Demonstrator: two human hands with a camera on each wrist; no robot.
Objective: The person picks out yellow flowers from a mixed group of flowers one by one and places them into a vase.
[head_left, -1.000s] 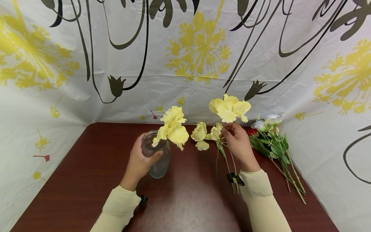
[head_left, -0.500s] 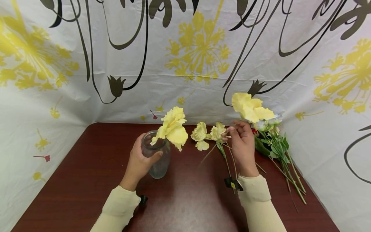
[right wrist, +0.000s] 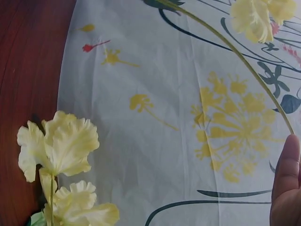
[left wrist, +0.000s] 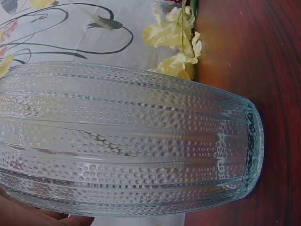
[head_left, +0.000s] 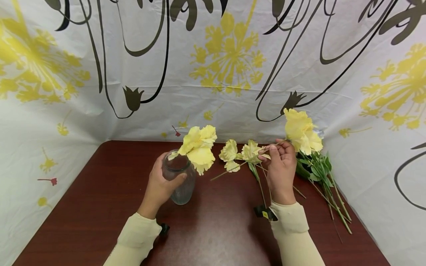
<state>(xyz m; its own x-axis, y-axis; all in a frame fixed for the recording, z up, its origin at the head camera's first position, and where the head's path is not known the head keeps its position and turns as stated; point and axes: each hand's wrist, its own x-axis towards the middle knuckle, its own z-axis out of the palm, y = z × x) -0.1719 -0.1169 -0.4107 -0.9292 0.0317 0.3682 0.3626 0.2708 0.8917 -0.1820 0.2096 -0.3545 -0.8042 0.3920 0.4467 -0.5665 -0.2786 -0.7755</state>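
My left hand (head_left: 162, 186) grips a clear glass vase (head_left: 183, 188) round its upper side; the vase stands upright. A yellow flower (head_left: 199, 147) leans out over the vase's mouth to the right. My right hand (head_left: 281, 170) pinches the stem of another yellow flower (head_left: 303, 131), its bloom to the right and its stem slanting down left. The left wrist view shows the ribbed, dotted vase wall (left wrist: 141, 141). In the right wrist view the held stem (right wrist: 240, 54) runs from the fingers to the upper left.
More yellow blooms (head_left: 229, 151) with stems lie on the brown table (head_left: 213, 229) beside my right hand. A black band (head_left: 263, 212) lies by my right sleeve. At the right lies a bunch of green stems (head_left: 327, 188). A patterned cloth (head_left: 166, 74) hangs behind.
My right hand has turned its flower to the right, and the stem has swung from hanging down to pointing left. The flower in the vase has turned slightly. My left hand has stayed in place.
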